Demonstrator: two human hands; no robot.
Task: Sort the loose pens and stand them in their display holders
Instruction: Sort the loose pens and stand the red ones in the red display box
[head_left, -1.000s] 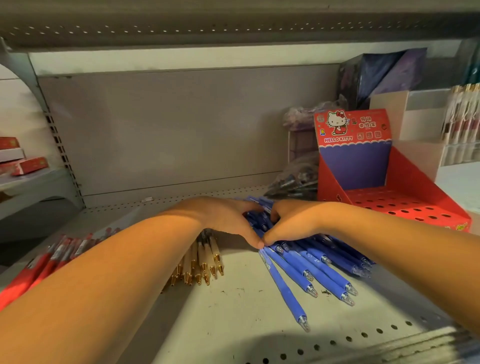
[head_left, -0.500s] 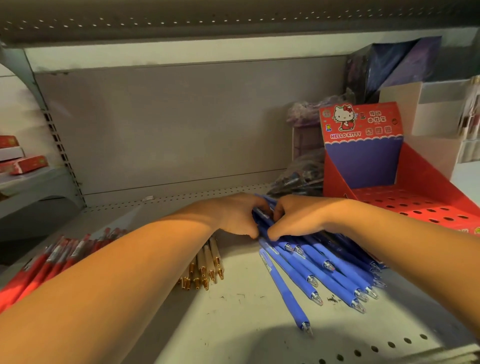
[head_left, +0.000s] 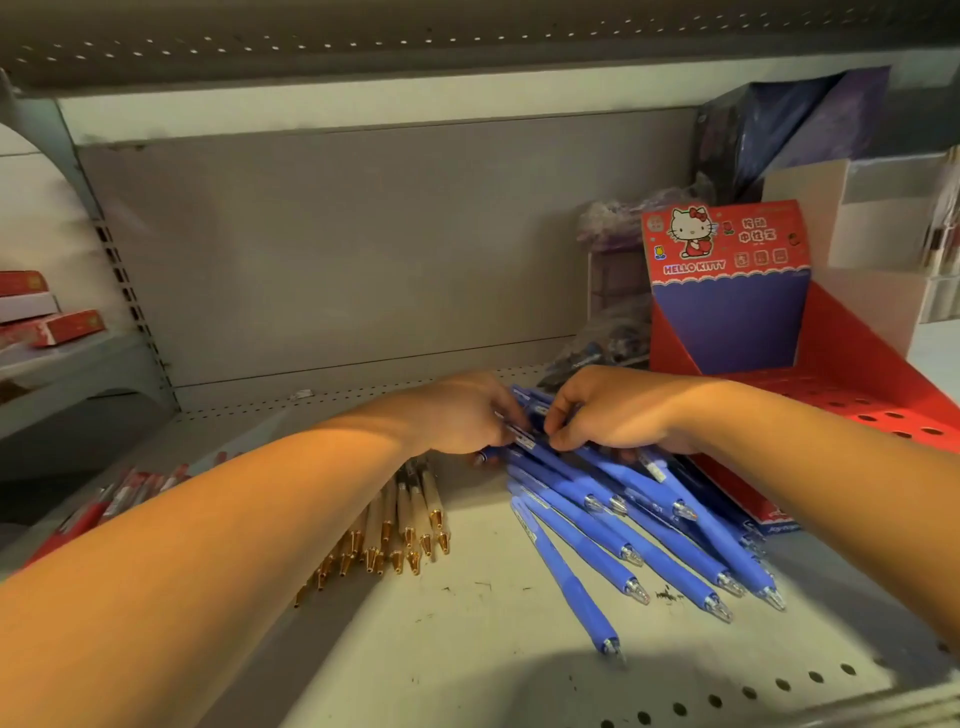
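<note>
At the left edge of the shelf a batch of red pens lay side by side, and nearer the middle a row of cream pens with gold tips lay the same way, tips toward the near edge. Each colour lay in its own group, which suggests the sorting by kind was largely done. The left hand reached over the cream pens, its fingers curled round the far ends of the blue pens. These fanned out across the shelf with their clear tips pointing near and right. One pen strayed nearer than the rest.

The right hand met the left from the other side, its fingers bent down onto the same far ends. Both hands looked to be pinching the bunch together to square it up before lifting. How many pens each hand had hold of could not be told.

Just right of the fan stood the red display holder, its perforated tray showing no pens, so the standing step was judged not yet begun. The holder's near corner touched or overlapped the rightmost blue pens, so room was tight on that side. There was bare shelf near the fan and behind the hands, and the upper shelf left headroom for a lift.
</note>
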